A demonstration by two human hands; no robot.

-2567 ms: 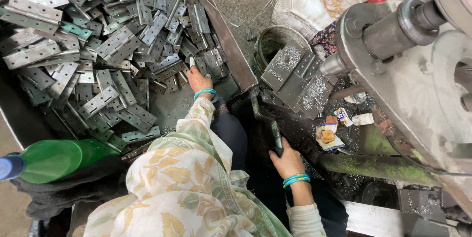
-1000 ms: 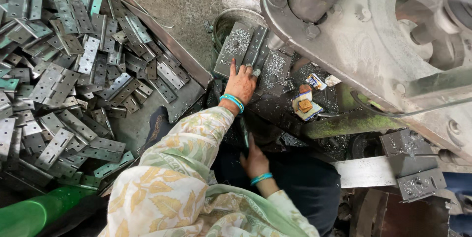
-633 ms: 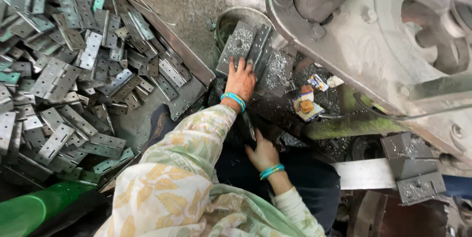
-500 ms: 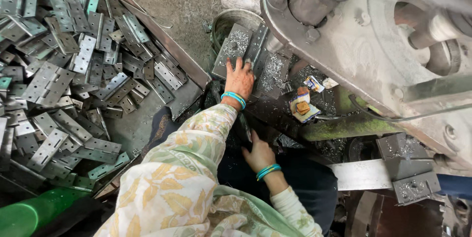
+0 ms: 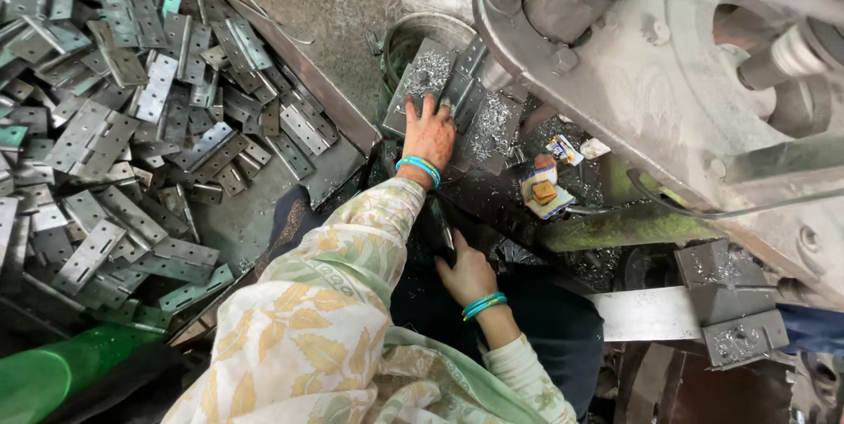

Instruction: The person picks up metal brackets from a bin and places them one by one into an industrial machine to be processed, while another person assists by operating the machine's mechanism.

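under the big grey machine, the left hand [image 5: 431, 132] lies flat, fingers spread, on a grey metal plate [image 5: 420, 81] dusted with shavings; the plate reaches out past its fingertips. lower down, the right hand [image 5: 466, 273] curls narrowly round a dark lever [image 5: 442, 229]. just right of the plate sit 2 small packets [image 5: 547, 188], white, blue and orange. well left, a heap of grey hinges [image 5: 132, 116] fills a tray.

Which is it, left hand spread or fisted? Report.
Spread: the left hand lies flat, fingers apart, on the metal plate.
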